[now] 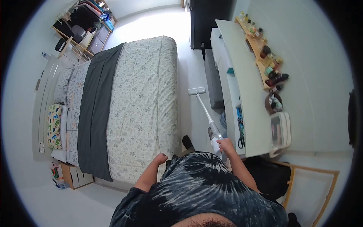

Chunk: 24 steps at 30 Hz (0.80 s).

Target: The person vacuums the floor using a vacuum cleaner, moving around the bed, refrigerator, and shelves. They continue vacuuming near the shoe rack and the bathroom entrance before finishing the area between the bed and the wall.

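Observation:
My right hand (225,146) is wrapped round the handle of a white and grey stick vacuum cleaner (214,131). Its tube (204,108) slants forward and left to the flat floor head (196,90), which lies on the pale floor between the bed and the dressing table. My left hand (161,158) hangs beside the near corner of the bed (143,94), fingers curled in with nothing visible in them. A dark shoe or sock on one foot (187,143) shows ahead of my body.
A grey bench (213,79) stands along the right of the floor strip, partly under the long dressing table (245,83). Bottles line a wooden shelf (259,49). A black cabinet (208,22) stands at the far end, a wooden frame (314,170) at the near right.

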### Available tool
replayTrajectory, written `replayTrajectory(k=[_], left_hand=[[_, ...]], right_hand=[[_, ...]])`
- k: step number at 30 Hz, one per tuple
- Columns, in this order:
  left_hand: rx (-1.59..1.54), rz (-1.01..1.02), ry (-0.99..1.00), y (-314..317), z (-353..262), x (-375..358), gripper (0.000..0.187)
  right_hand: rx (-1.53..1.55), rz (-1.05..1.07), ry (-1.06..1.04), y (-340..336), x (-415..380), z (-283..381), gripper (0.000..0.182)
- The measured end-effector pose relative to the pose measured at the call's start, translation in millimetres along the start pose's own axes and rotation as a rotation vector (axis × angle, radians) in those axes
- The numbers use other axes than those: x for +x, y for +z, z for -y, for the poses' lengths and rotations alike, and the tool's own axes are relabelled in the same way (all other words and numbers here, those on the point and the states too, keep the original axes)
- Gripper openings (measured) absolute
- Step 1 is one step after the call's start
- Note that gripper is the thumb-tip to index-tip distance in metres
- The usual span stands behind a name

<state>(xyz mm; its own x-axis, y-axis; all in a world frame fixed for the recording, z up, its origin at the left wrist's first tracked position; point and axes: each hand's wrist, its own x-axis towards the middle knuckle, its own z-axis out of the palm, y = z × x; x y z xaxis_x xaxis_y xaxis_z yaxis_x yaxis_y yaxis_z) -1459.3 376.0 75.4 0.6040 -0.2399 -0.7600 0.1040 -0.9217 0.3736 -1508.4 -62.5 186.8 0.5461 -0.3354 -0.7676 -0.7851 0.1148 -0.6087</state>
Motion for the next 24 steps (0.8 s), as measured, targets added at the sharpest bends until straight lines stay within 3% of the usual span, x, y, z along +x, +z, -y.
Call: replayTrajectory(k=[6, 10, 15, 20, 24], left_hand=[[-0.023, -0.113, -0.005, -95, -22, 78, 0.046], [-0.105, -0.139, 0.004, -163, -77, 112, 0.046], [-0.205, -0.210, 0.007, -196, -109, 149, 0.048], [-0.069, -0.033, -0.124, -197, -85, 188, 0.047], [-0.035, 0.075, -0.161, -231, -105, 212, 0.046]], right_hand=[[-0.245, -0.025, -0.058, 18, 60, 98, 0.028], [-0.105, -0.044, -0.037, 24, 94, 156, 0.027], [-0.029, -0.012, 0.008, 27, 154, 214, 0.024], [0.009, 0.022, 0.018, 24, 215, 275, 0.022], [-0.060, 0.031, 0.018, 15, 257, 327, 0.022]])
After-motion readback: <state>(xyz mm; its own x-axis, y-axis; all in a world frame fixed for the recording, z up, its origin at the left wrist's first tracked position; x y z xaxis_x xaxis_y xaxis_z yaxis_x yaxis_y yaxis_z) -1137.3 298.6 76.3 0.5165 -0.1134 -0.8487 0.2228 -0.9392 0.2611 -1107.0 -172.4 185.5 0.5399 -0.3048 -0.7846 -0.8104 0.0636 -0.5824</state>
